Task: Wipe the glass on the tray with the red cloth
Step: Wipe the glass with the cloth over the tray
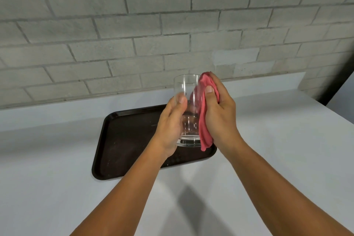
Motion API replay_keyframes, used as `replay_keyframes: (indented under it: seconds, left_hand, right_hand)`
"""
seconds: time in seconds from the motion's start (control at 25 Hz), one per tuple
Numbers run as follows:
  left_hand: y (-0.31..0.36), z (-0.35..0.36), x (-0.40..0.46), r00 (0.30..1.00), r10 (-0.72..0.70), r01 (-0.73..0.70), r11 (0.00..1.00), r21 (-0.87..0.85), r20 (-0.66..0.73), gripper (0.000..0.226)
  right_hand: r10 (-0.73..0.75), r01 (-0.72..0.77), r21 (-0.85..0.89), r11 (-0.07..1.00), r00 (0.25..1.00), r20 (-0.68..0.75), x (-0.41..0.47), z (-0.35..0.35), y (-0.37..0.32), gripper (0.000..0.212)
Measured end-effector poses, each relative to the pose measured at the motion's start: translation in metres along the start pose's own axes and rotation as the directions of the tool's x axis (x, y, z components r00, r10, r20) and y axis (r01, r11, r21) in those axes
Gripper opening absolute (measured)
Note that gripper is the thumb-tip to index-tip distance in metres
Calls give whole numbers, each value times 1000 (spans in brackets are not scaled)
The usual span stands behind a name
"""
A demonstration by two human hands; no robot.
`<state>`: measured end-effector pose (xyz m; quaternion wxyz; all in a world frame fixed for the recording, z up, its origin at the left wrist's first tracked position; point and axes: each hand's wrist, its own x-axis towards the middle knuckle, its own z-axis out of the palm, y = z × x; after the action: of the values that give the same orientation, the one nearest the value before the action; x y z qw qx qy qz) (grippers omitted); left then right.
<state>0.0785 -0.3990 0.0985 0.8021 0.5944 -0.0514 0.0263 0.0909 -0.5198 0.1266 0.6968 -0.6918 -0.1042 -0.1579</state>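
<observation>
glass (188,90) in l hand (169,126), red cloth (206,120) in r hand (220,115)

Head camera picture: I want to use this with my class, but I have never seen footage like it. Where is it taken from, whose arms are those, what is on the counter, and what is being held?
There is no machine here. The single picture comes from a wide-angle camera worn on a person's head, looking forward and down, so the two bare arms reaching in from the bottom are the wearer's own.

The left hand grips a clear, empty drinking glass, upright and lifted above a dark tray. The right hand presses a red cloth against the glass's right side, its fingers bunching the fabric.

The tray lies on a pale counter, with nothing else visible on it. Behind stands a grey brick wall.
</observation>
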Motion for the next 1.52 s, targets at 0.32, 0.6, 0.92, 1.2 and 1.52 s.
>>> replay_keyframes:
  seconds: [0.32,0.6,0.92,1.2,1.52]
  left_hand:
    - [1,-2,3,998,-68,66,994,-87,-16,63]
    - [5,-7,10,998,-51,49,997,-57,-48,57]
    - [6,-2,8,995,-53,67,982,178,-87,63]
    - [7,-3,0,997,-76,77,994,-77,18,71]
    - [3,-10,4,998,-65,65,996,-61,13,66]
  right_hand:
    - [87,-87,-8,996,996,-24,-3,-1,3,39]
    - [5,-5,-10,1000,1000,14,-32,8,10,43]
    - [-34,33,-48,998,999,-26,-40,16,13,46]
    - [-2,3,20,1000,999,-45,-5,7,-2,39]
    - [104,-103,19,994,993,-55,-7,9,10,37]
